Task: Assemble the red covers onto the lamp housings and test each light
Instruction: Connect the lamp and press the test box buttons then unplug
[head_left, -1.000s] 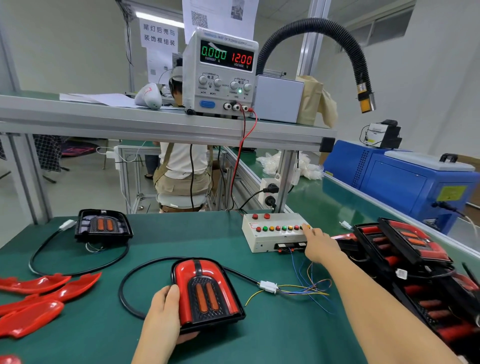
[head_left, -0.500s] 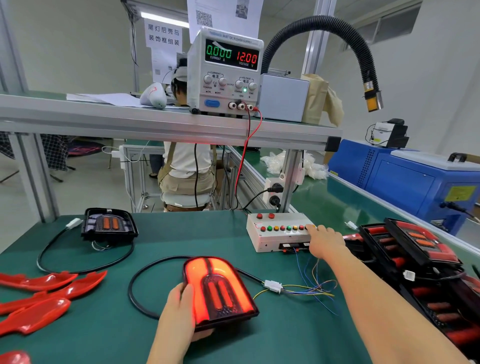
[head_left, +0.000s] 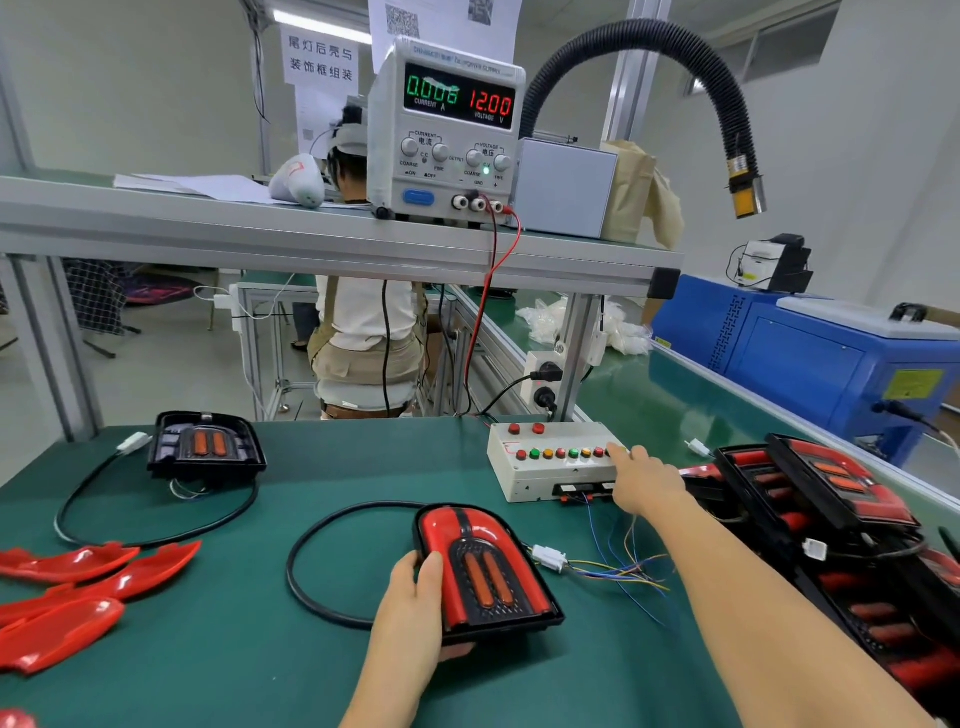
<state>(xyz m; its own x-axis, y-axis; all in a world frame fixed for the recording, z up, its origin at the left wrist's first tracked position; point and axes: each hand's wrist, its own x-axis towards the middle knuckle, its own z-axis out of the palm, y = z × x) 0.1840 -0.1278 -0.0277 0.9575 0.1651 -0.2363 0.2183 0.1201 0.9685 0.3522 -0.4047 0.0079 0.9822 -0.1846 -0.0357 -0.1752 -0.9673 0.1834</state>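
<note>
The fingers (head_left: 408, 569) of our left hand (head_left: 415, 613) clasp the near left edge of the lamp (head_left: 485, 566), which lies flat on the bench (head_left: 234, 649) with its red cover fitted. Far to their left lie loose red covers (head_left: 57, 634). Further out, our right hand (head_left: 647, 480) reaches forward with straight fingers, a fingertip (head_left: 617, 450) touching the button row of the switch box (head_left: 545, 480). Well left of that fingertip sits a bare housing (head_left: 205, 447).

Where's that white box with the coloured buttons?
In the head view, the button box sits right of centre on the green table, behind the lamp, with the right hand touching its right end.
</note>
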